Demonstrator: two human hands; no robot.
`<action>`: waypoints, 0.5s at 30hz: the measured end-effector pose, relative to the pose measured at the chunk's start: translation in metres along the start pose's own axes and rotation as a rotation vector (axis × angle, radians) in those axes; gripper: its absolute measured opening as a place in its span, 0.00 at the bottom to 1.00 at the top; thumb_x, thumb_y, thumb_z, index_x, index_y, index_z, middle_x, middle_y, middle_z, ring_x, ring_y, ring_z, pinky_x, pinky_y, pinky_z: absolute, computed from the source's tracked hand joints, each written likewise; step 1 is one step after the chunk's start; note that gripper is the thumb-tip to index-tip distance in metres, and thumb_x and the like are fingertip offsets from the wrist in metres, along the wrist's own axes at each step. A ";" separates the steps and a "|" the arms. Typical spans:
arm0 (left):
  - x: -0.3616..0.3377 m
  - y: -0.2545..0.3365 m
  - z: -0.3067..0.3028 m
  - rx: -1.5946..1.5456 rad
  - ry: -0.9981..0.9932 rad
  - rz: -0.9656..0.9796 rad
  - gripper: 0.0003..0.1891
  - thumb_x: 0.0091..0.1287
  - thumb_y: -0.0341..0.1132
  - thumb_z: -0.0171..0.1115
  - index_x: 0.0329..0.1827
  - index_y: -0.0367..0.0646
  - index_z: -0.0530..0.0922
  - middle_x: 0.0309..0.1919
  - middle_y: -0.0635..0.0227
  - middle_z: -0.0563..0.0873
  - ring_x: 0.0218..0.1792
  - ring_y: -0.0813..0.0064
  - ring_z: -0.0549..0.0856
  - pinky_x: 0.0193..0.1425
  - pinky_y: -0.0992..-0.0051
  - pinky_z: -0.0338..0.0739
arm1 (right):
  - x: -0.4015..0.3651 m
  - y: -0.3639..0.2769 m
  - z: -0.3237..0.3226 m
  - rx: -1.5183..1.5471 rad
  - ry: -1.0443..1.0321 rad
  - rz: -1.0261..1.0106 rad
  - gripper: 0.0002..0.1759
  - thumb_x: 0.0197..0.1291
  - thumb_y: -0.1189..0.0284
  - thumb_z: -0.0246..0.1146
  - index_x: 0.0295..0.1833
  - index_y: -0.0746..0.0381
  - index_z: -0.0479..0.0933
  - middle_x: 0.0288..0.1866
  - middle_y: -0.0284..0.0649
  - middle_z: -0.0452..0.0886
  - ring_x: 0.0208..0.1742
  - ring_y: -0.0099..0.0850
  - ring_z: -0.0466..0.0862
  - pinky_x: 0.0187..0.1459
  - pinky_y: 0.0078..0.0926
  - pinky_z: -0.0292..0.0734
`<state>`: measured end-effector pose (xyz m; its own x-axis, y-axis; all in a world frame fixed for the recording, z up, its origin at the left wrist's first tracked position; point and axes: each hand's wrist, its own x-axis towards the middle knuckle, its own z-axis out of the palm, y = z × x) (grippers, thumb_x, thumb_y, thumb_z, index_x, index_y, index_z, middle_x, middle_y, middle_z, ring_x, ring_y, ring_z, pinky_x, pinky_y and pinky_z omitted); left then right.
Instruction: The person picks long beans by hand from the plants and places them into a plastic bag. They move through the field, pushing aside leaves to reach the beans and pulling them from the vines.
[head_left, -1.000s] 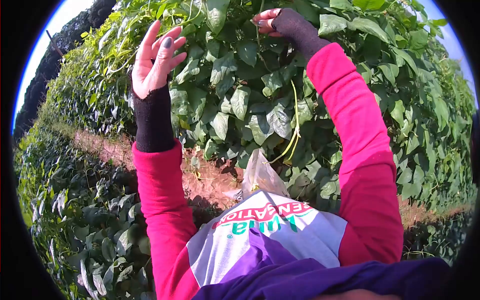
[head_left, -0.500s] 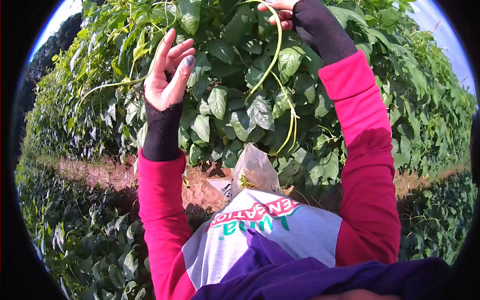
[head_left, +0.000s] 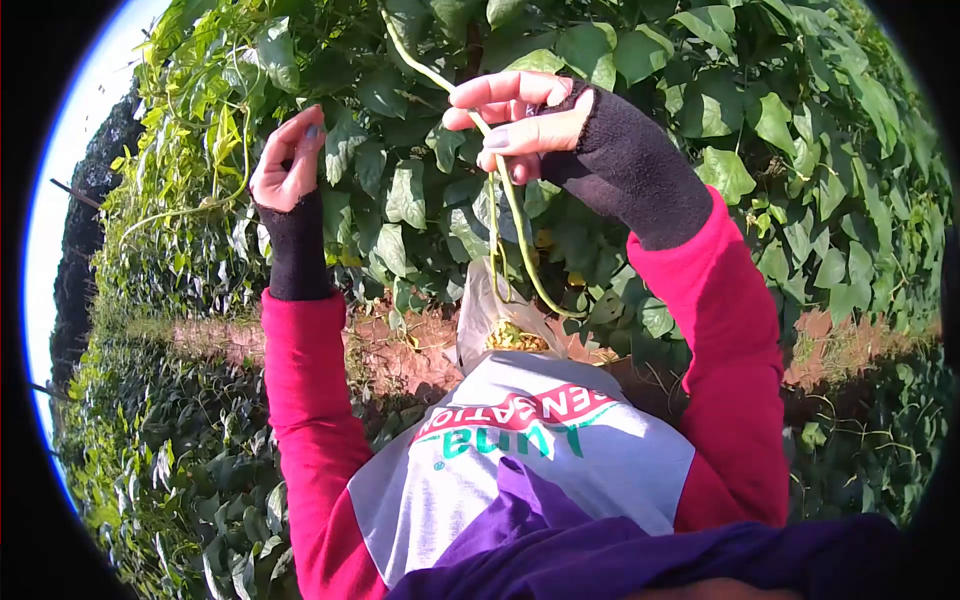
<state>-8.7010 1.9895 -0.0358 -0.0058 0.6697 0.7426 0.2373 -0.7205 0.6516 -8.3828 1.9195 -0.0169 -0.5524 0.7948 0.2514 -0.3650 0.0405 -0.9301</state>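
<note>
My right hand, in a black fingerless glove, is closed round long green yardlong beans. One runs up past my fingers towards the leaves; the lower ends dangle above the bag. At the left, my left hand is raised against the foliage, thumb and fingertips drawn together; what they pinch, if anything, cannot be made out. Beside it hangs another long, thin green bean or stem, curving down to the left. An open translucent plastic bag stands at my front, with yellow-green pieces inside.
A tall wall of leafy bean vines fills the space before me. Reddish bare soil runs along its foot. Low, shaded leafy plants grow on the near side.
My right hand has come down and left, bringing the long beans over the bag. My left hand has shifted slightly down and left, and its spread fingers have drawn together.
</note>
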 end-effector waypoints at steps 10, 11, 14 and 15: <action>0.031 -0.019 0.059 0.066 -0.051 -0.144 0.12 0.65 0.26 0.62 0.50 0.34 0.83 0.45 0.63 0.87 0.45 0.78 0.84 0.55 0.78 0.76 | -0.062 0.046 0.023 0.002 0.024 -0.024 0.13 0.65 0.78 0.59 0.55 0.66 0.76 0.48 0.38 0.81 0.41 0.23 0.83 0.44 0.22 0.80; 0.030 -0.022 0.064 0.162 -0.097 -0.137 0.13 0.63 0.28 0.64 0.50 0.35 0.83 0.45 0.62 0.87 0.44 0.78 0.84 0.53 0.78 0.77 | -0.065 0.042 0.019 0.033 0.034 -0.018 0.13 0.65 0.78 0.59 0.55 0.66 0.76 0.48 0.38 0.82 0.41 0.23 0.83 0.44 0.22 0.80; 0.028 -0.035 0.078 0.374 -0.217 0.093 0.17 0.58 0.31 0.70 0.51 0.37 0.83 0.44 0.60 0.86 0.41 0.75 0.85 0.45 0.78 0.79 | -0.076 0.024 0.016 0.001 0.087 0.013 0.13 0.66 0.77 0.58 0.55 0.65 0.77 0.46 0.37 0.82 0.40 0.22 0.83 0.43 0.22 0.80; 0.027 -0.038 0.080 0.365 -0.261 0.070 0.17 0.58 0.31 0.70 0.51 0.37 0.83 0.44 0.60 0.86 0.40 0.75 0.85 0.45 0.77 0.79 | -0.078 0.024 0.016 -0.022 0.101 -0.010 0.12 0.66 0.77 0.59 0.54 0.65 0.77 0.44 0.37 0.82 0.40 0.21 0.83 0.43 0.21 0.80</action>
<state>-8.6325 2.0491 -0.0532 0.2561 0.6782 0.6888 0.5557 -0.6864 0.4692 -8.3606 1.8483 -0.0549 -0.4697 0.8514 0.2337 -0.3532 0.0614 -0.9335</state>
